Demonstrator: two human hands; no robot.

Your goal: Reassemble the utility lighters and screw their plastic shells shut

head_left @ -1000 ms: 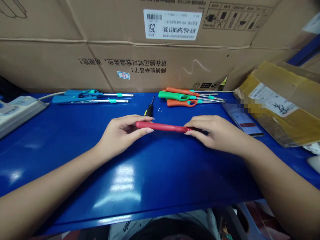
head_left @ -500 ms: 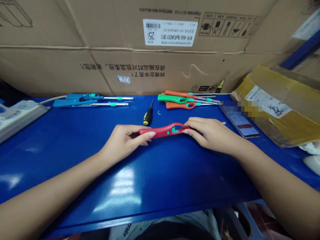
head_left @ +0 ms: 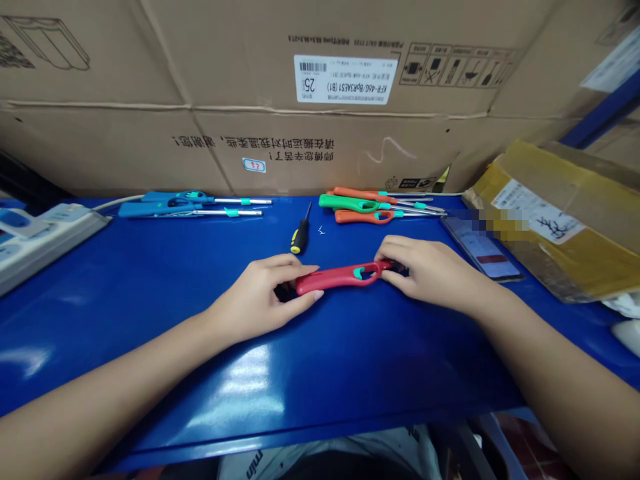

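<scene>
A red long-nosed lighter (head_left: 335, 278) with a green trigger lies level between my two hands, just over the blue tabletop (head_left: 380, 360). My left hand (head_left: 263, 297) closes on the butt of its handle, thumb in front and index finger on top. At the front end, past the trigger loop, my right hand (head_left: 425, 267) pinches it with thumb and fingers. The metal tube is hidden behind that hand. Beyond the lighter lie a black and yellow screwdriver (head_left: 300, 235) and several tiny white bits (head_left: 321, 231).
Blue lighters (head_left: 160, 209) lie at the back left, near a white power strip (head_left: 55, 233). Orange lighters (head_left: 357, 217) and a green lighter (head_left: 345, 202) lie at the back centre. A phone (head_left: 483, 250) and a yellow-taped carton (head_left: 575, 193) are on the right. A large cardboard box (head_left: 150, 160) stands behind.
The red lighter has shifted right and rolled, and the small green square on its side no longer shows. My left hand has moved right with it. The view has tilted slightly.
</scene>
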